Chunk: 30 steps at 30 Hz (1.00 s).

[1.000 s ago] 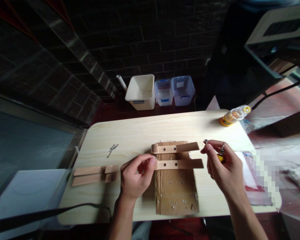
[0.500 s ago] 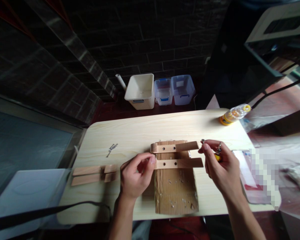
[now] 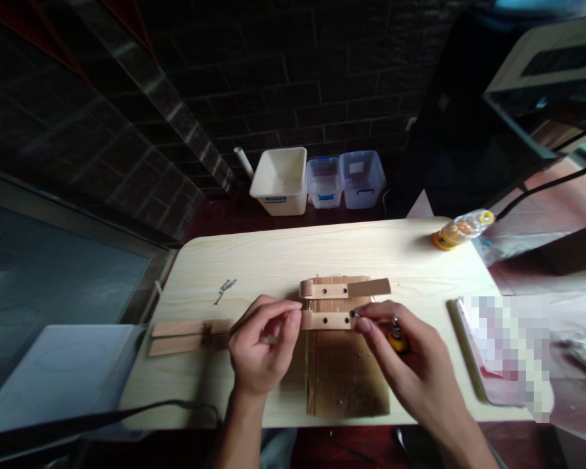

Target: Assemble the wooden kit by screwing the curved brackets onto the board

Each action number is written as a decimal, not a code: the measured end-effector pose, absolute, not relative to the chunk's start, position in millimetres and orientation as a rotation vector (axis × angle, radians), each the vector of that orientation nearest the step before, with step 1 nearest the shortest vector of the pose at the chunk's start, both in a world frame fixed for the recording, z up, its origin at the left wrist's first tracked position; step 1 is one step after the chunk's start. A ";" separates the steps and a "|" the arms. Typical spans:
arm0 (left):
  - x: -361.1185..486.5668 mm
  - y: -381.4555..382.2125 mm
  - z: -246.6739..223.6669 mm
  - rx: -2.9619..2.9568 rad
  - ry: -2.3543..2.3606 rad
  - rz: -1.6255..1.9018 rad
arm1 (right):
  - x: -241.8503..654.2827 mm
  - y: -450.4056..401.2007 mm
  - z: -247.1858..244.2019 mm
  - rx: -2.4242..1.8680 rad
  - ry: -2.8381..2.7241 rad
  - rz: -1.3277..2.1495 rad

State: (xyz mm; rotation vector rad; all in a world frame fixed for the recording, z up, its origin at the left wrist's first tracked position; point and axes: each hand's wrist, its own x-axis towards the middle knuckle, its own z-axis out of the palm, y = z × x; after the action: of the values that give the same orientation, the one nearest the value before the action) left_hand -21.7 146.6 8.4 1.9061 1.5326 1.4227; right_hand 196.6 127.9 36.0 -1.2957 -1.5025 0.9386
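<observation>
Pinched between thumb and forefinger, the left end of the nearer wooden strip point(image 3: 336, 320) is in my left hand point(image 3: 266, 345). Two dark holes show in that strip. My right hand point(image 3: 410, 352) is closed, its fingertips holding a small metal screw point(image 3: 354, 314) close beside the right hole. A short screwdriver point(image 3: 396, 337) with a yellow handle is tucked in the same hand, its metal shaft pointing up. Behind lies a second wooden strip point(image 3: 334, 291), also with two holes. Both strips lie across a worn cardboard block point(image 3: 346, 384). My right fingers hide the nearer strip's right end.
Loose screws point(image 3: 223, 290) lie on the left of the table point(image 3: 254, 254), with more wooden strips point(image 3: 176, 329) nearer. A clear bottle with a yellow cap point(image 3: 463, 229) stands at the back right. Plastic bins point(image 3: 278, 202) sit on the floor beyond.
My right hand has moved left, bringing the small screw from beyond the strips' right ends to the nearer strip's right hole. My left hand keeps its pinch.
</observation>
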 end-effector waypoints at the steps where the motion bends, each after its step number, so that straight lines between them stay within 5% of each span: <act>1: -20.7 145.9 12.1 1.944 1.520 1.405 | 193.7 127.3 35.8 -1.278 -1.521 0.964; 19: -2.9 143.9 46.9 2.135 1.296 1.289 | 183.8 127.9 43.0 -1.192 -1.636 1.033; 30: 9.9 168.6 65.5 2.410 1.277 1.029 | 246.7 152.3 10.7 -1.649 -1.116 0.621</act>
State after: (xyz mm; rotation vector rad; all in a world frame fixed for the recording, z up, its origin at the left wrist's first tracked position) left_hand 9.9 168.6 65.5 2.4096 1.2774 1.0292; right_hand 246.7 152.3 10.7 -1.6485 -1.1163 0.6209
